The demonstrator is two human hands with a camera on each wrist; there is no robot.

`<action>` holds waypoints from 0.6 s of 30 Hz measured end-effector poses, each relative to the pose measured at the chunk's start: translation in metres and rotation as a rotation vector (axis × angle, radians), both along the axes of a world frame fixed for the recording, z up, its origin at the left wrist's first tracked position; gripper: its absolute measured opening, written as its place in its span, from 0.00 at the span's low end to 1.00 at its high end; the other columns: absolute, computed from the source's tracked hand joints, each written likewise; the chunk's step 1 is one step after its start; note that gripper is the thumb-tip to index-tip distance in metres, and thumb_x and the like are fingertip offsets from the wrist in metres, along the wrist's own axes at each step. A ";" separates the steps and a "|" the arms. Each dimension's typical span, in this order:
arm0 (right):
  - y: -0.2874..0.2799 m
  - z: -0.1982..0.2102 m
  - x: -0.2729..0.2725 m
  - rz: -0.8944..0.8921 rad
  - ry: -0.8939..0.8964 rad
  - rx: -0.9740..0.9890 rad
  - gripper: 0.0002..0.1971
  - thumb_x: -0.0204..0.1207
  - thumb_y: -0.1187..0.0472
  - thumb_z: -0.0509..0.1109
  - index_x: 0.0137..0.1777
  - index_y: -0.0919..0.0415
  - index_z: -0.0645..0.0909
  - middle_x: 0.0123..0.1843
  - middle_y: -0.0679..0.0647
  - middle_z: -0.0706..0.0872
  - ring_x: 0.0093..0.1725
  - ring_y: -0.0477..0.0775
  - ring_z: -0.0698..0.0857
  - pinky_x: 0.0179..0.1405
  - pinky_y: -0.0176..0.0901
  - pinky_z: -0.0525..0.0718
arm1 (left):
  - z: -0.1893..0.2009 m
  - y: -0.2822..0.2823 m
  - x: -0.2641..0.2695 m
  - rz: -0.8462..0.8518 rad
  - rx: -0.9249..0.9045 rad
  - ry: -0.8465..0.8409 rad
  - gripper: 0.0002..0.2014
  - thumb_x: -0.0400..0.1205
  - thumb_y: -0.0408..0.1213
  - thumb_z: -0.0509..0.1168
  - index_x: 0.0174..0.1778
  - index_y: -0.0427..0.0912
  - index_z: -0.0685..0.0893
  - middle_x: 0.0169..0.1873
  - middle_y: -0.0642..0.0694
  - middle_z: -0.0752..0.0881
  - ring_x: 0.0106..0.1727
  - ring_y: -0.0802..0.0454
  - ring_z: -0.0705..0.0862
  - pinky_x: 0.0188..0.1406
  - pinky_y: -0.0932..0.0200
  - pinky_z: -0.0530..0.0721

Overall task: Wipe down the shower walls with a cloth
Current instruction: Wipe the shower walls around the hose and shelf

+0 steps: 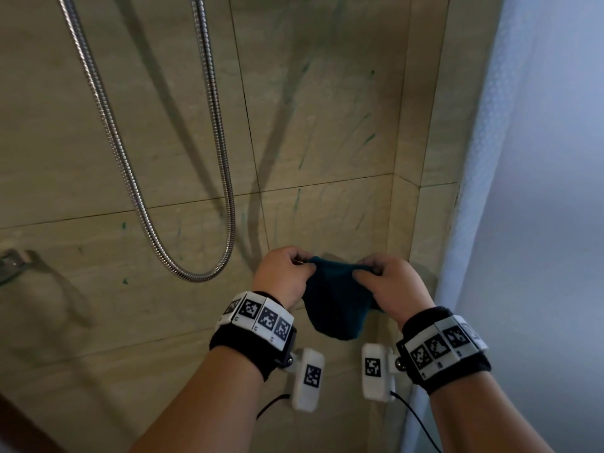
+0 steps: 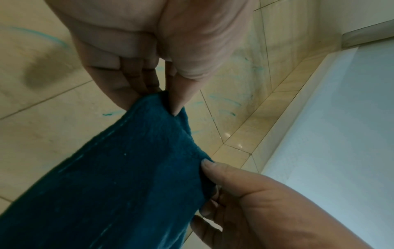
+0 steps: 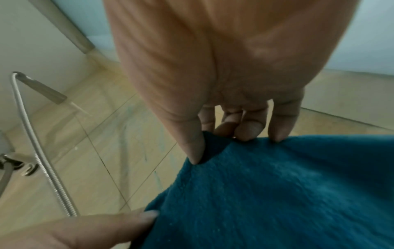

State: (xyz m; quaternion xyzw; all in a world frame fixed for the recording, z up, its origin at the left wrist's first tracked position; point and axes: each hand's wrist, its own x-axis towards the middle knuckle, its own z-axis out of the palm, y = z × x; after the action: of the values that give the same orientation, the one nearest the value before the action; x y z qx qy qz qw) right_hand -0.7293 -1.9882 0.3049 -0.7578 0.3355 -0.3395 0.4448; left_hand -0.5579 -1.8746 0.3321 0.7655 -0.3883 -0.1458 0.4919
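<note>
A dark teal cloth (image 1: 333,302) hangs between both hands in front of the beige tiled shower wall (image 1: 163,142). My left hand (image 1: 287,273) pinches its upper left edge between thumb and fingers. My right hand (image 1: 385,279) pinches the upper right edge. In the left wrist view the left hand (image 2: 168,99) grips the cloth (image 2: 119,176) at its top and the right hand (image 2: 245,193) holds its side. The right wrist view shows the right hand (image 3: 224,143) gripping the cloth (image 3: 277,193). Teal streaks (image 1: 367,138) mark the wall tiles.
A metal shower hose (image 1: 130,178) loops down the wall to the left of my hands. A chrome fitting (image 1: 11,264) sits at the far left. A white shower curtain (image 1: 529,191) hangs on the right, past the wall corner (image 1: 425,178).
</note>
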 end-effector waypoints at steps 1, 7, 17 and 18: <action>0.000 0.000 0.000 -0.008 0.025 -0.032 0.06 0.82 0.59 0.74 0.47 0.46 0.89 0.39 0.43 0.92 0.38 0.39 0.88 0.33 0.29 0.82 | 0.000 0.001 0.000 0.006 -0.004 -0.018 0.02 0.83 0.38 0.75 0.46 0.50 0.92 0.39 0.52 0.92 0.40 0.53 0.91 0.46 0.51 0.93; -0.003 -0.004 0.001 -0.012 -0.009 -0.018 0.06 0.85 0.54 0.70 0.51 0.48 0.89 0.44 0.45 0.91 0.48 0.47 0.88 0.42 0.43 0.83 | -0.002 0.005 0.001 0.017 -0.029 -0.027 0.08 0.82 0.45 0.77 0.43 0.47 0.87 0.37 0.54 0.88 0.38 0.57 0.85 0.33 0.67 0.76; -0.001 -0.011 0.002 0.106 -0.187 0.240 0.05 0.81 0.58 0.76 0.54 0.50 0.90 0.49 0.51 0.94 0.52 0.55 0.92 0.50 0.49 0.88 | -0.001 0.004 -0.003 0.037 -0.116 0.116 0.14 0.83 0.50 0.75 0.45 0.44 0.82 0.43 0.40 0.90 0.45 0.39 0.91 0.49 0.35 0.92; -0.001 -0.011 0.001 0.140 -0.171 0.254 0.05 0.80 0.59 0.78 0.55 0.52 0.90 0.49 0.53 0.94 0.51 0.56 0.92 0.49 0.48 0.87 | -0.001 0.005 -0.002 0.049 -0.116 0.090 0.13 0.83 0.50 0.75 0.46 0.45 0.82 0.42 0.41 0.90 0.45 0.40 0.91 0.48 0.36 0.92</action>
State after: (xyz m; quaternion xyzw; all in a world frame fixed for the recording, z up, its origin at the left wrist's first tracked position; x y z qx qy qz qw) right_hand -0.7287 -1.9893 0.2935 -0.6854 0.2829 -0.3257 0.5867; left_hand -0.5602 -1.8700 0.3309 0.7377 -0.3546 -0.1451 0.5558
